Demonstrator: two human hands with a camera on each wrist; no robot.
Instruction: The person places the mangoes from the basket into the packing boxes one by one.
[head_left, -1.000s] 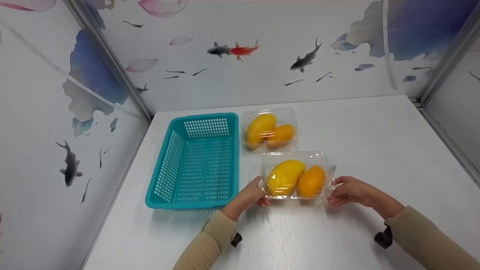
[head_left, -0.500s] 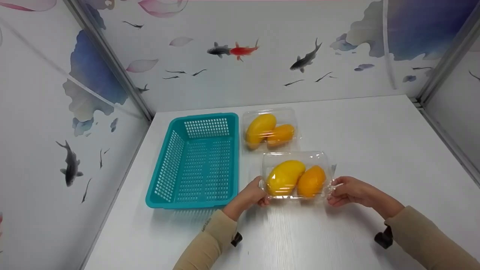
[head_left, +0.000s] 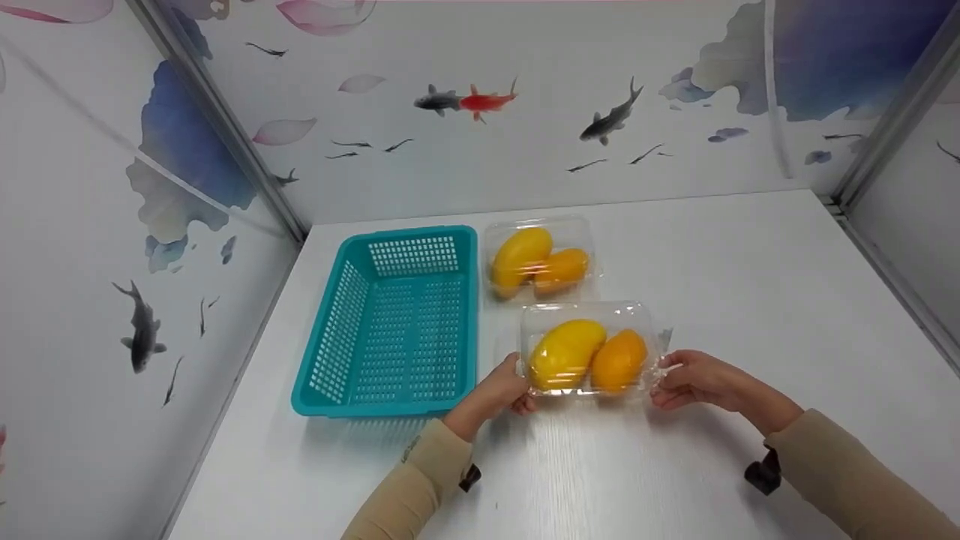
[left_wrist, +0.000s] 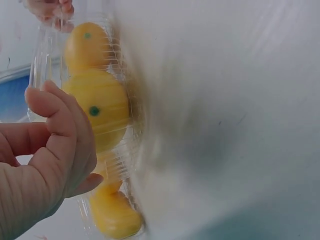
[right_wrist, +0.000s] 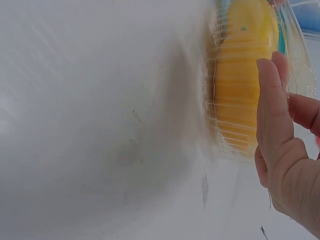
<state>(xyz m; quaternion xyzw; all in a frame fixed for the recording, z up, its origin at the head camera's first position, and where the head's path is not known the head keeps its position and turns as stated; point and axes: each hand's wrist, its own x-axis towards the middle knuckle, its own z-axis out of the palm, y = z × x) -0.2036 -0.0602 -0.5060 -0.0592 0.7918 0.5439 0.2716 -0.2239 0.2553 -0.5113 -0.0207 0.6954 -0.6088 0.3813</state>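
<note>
A clear plastic clamshell box (head_left: 589, 391) holds a large yellow mango (head_left: 568, 354) and a smaller orange-yellow mango (head_left: 619, 360), side by side. My left hand (head_left: 504, 386) pinches its left end at the rim, thumb on the near side. At the opposite end my right hand (head_left: 694, 381) grips the rim between thumb and curled fingers. In the left wrist view, green dots mark the mangoes' ends through the ribbed box wall (left_wrist: 131, 107). From the right wrist, the fingers (right_wrist: 272, 107) lie along the box's end.
Left of the box stands a teal perforated basket (head_left: 469, 360), nothing in it. Behind the box sits a second clamshell box (head_left: 581, 232) with two mangoes (head_left: 523, 259), close beside the basket. Printed panels wall the white table (head_left: 750, 285) at the back and sides.
Over the last half second the held box and both hands have shifted slightly to the left. The basket and the rear box stay where they were.
</note>
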